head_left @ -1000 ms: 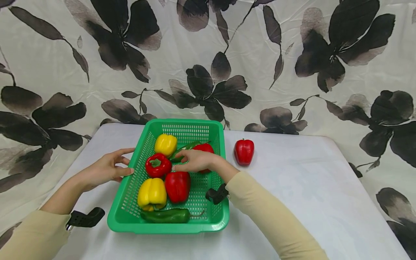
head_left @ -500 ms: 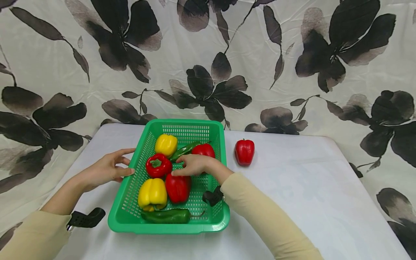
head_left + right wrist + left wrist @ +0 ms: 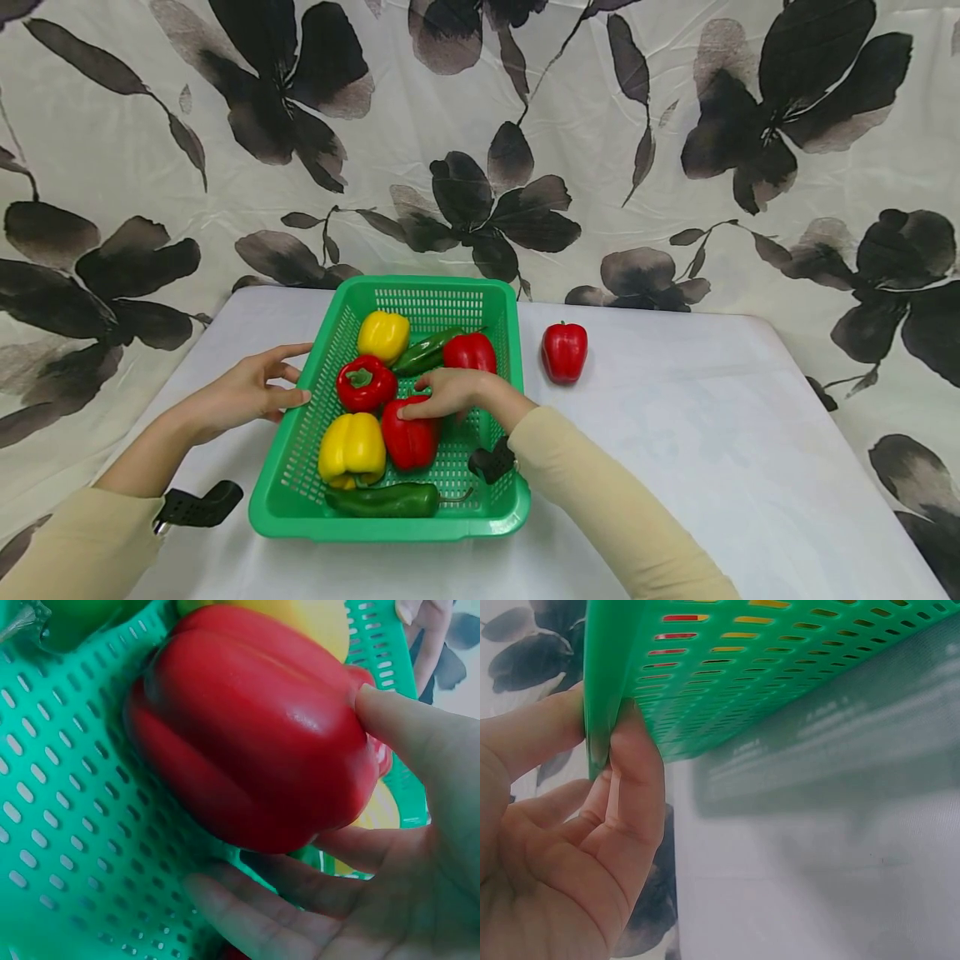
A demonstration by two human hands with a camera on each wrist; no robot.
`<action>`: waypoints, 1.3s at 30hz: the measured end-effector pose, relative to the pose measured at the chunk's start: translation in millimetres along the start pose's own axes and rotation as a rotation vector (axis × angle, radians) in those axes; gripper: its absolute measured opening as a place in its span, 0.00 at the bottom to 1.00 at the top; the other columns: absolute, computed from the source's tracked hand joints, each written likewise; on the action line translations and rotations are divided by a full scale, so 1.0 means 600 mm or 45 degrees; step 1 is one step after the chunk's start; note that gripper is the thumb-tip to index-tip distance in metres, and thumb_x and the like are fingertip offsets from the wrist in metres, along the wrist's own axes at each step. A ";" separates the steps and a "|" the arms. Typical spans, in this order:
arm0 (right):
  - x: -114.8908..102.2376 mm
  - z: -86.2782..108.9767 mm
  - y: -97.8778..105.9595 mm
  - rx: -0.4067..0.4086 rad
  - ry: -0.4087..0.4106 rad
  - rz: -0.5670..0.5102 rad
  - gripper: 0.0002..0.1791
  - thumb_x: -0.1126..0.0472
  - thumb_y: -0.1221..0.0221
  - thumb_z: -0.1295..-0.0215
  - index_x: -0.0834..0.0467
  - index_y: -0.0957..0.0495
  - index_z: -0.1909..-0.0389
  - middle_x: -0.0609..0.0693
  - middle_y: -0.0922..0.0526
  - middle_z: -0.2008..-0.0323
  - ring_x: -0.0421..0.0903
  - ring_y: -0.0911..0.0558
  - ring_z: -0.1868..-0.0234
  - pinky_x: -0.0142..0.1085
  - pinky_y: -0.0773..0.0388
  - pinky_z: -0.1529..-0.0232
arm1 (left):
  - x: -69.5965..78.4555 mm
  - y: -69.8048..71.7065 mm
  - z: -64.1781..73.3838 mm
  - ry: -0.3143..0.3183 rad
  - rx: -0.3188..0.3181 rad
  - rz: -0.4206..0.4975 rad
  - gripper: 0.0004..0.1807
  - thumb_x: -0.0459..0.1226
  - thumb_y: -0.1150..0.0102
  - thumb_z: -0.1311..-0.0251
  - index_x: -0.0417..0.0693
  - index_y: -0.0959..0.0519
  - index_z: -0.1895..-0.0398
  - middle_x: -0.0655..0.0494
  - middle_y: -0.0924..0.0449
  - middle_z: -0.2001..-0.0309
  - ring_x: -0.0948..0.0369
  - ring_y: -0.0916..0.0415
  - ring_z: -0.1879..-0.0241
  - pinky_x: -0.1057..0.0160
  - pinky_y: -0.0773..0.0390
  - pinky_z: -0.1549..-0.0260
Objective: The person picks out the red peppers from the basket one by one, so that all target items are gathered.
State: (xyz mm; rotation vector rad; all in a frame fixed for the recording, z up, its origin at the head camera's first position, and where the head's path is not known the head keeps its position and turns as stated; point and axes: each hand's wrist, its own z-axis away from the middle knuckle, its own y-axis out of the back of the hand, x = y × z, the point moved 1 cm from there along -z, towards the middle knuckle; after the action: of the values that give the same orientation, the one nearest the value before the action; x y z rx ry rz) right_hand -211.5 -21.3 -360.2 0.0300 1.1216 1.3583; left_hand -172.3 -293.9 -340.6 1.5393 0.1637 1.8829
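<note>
A green plastic basket [image 3: 390, 529] holds red and yellow bell peppers and long green peppers. My left hand [image 3: 243, 387] grips its left rim, thumb on one side and fingers curled behind, as the left wrist view shows on the basket edge [image 3: 604, 667]. Inside, my right hand [image 3: 453, 390] pinches a large red bell pepper [image 3: 407, 437] near the middle. In the right wrist view its thumb [image 3: 397, 720] lies on the pepper's upper side and a finger [image 3: 352, 844] reaches under the end; the remaining fingers extend below it.
Around the held pepper lie yellow bell peppers [image 3: 351, 446], a red one with green stem [image 3: 356, 390], another red one [image 3: 470, 352], and green peppers [image 3: 390, 500]. One red bell pepper [image 3: 564, 352] stands on the white table [image 3: 675, 417] right of the basket. Floral cloth hangs behind.
My right hand has moved down and toward me from the green pepper at the back, and its thumb now lies on the red bell pepper. The left hand stays on the rim.
</note>
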 end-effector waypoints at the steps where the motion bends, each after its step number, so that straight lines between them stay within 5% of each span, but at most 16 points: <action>1: 0.001 0.000 -0.001 0.000 -0.002 -0.007 0.37 0.43 0.44 0.40 0.59 0.38 0.35 0.53 0.30 0.43 0.42 0.28 0.52 0.37 0.19 0.63 | 0.000 0.000 0.000 0.000 0.000 -0.001 0.45 0.39 0.41 0.42 0.40 0.57 0.29 0.37 0.31 0.51 0.54 0.22 0.64 0.57 0.18 0.64; 15: 0.008 -0.003 -0.006 -0.001 -0.003 -0.185 0.28 0.45 0.42 0.41 0.63 0.27 0.50 0.49 0.23 0.64 0.42 0.24 0.60 0.41 0.18 0.64 | 0.002 -0.001 0.001 0.000 -0.001 -0.001 0.45 0.39 0.41 0.42 0.40 0.57 0.29 0.36 0.31 0.50 0.54 0.22 0.64 0.57 0.18 0.65; 39: 0.001 0.019 0.010 0.023 0.034 -0.259 0.34 0.46 0.40 0.43 0.62 0.33 0.41 0.49 0.24 0.54 0.43 0.25 0.56 0.39 0.18 0.68 | 0.001 -0.001 0.001 -0.007 -0.004 0.014 0.45 0.39 0.41 0.42 0.40 0.57 0.29 0.36 0.32 0.51 0.54 0.22 0.64 0.58 0.18 0.65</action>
State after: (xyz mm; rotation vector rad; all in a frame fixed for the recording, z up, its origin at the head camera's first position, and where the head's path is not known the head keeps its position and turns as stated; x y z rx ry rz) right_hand -209.0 -12.7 -350.9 -0.0876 1.1278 1.1698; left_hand -171.5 -293.3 -340.4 1.5462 0.1496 1.8868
